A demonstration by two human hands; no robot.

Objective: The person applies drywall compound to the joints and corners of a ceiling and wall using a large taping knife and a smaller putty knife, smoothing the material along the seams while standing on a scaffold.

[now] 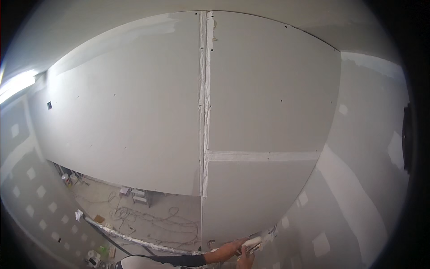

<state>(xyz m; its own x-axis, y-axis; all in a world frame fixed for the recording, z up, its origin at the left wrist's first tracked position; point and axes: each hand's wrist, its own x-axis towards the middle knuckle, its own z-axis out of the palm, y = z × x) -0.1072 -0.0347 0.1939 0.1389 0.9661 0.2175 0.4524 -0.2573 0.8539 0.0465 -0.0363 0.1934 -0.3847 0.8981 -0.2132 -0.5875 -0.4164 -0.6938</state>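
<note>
Low in the view, right of the middle, my left hand (pixel 230 251) reaches across from a dark-sleeved forearm. Its fingers are closed at a white-smeared tool (pixel 254 242), whose exact kind is too small to tell. Just below, my right hand (pixel 245 260) comes up from the lower edge, closed on the underside of the same tool. The two hands are close together, beside the lower end of a grey drywall panel (pixel 251 193). White joint compound runs in a tall ridged strip along the vertical seam (pixel 204 112), and a smoother band covers the horizontal seam (pixel 264 156).
A large opening at lower left shows a floor with tangled cables (pixel 134 217), a small step ladder (pixel 140 196) and buckets (pixel 66 178). A white-crusted rail (pixel 134 239) crosses below it. Patched side walls (pixel 354 193) flank the panels. A bright lamp (pixel 18 85) shines at far left.
</note>
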